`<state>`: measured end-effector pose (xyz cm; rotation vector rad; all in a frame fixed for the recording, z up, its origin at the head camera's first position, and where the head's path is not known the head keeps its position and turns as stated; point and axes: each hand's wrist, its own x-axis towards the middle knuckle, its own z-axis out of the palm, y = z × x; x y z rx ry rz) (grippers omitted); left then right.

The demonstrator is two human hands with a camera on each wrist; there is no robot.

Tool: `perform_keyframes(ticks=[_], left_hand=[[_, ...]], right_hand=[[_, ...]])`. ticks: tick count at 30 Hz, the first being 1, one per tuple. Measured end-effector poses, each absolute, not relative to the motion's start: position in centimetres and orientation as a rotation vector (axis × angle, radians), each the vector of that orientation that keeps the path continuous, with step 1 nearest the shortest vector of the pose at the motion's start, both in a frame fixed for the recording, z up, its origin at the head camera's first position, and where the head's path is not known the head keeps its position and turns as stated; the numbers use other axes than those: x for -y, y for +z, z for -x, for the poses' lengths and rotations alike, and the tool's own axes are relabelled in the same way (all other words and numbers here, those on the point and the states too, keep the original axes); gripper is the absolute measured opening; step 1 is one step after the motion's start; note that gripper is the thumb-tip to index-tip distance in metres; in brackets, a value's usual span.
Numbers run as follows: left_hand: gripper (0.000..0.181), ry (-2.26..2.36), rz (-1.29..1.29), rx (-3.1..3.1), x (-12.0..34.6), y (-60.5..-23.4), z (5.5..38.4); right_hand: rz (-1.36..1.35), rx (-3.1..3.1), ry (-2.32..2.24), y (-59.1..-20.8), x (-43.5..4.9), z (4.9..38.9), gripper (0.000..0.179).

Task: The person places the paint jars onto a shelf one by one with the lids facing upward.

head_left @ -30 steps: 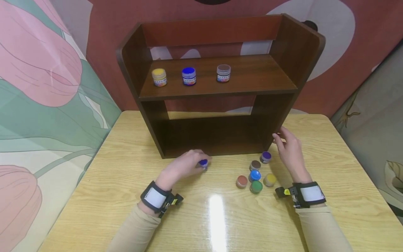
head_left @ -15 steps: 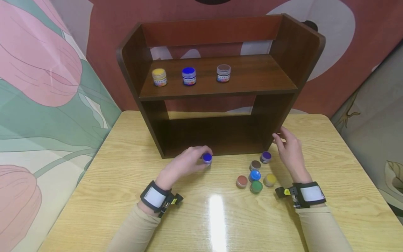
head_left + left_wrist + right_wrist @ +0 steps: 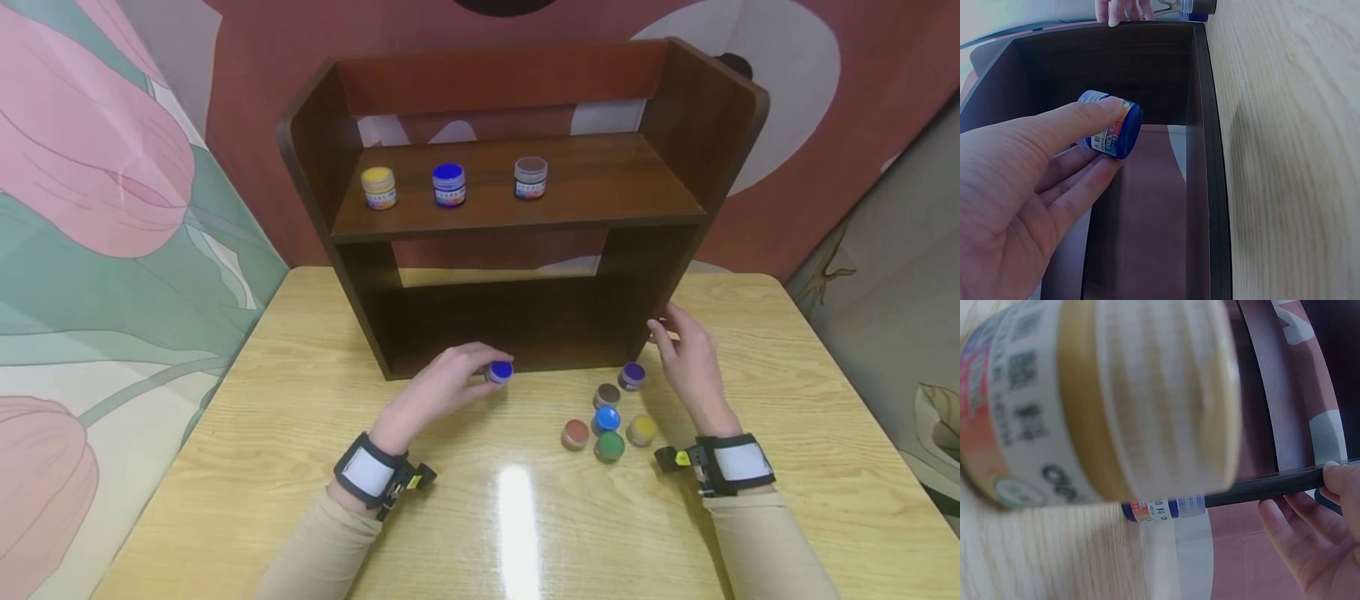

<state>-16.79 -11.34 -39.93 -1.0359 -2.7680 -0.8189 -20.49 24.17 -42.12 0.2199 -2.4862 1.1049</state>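
Observation:
My left hand (image 3: 442,380) pinches a small blue paint jar (image 3: 499,372) between thumb and fingers, just before the lower front edge of a dark brown two-tier shelf (image 3: 615,179). Up close in the left wrist view, the jar (image 3: 1113,128) is tilted, its printed label partly under the thumb. My right hand (image 3: 688,358) holds the shelf's right side panel. In the right wrist view its thumb (image 3: 1337,478) lies on one side of the panel edge and the fingers on the other.
Yellow (image 3: 379,188), blue (image 3: 448,185) and brown (image 3: 530,177) paint jars stand on the upper board. Several more stand on the wooden table right of centre, among them purple (image 3: 632,376), red-brown (image 3: 575,434), green (image 3: 610,447) and yellow (image 3: 642,430) ones.
My left hand has lifted the blue jar and carried it slightly right and towards the shelf, tilting it. The right hand keeps its place on the side panel.

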Motion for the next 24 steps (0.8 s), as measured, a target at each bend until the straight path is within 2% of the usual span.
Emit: perform_keyframes(ticks=[24], left_hand=[[0.04, -0.804, 0.999, 2.819, 11.25, -40.16, 16.63]], right_hand=[[-0.236, 2.473, 1.117, -42.33, -24.37, 20.47, 0.035]])
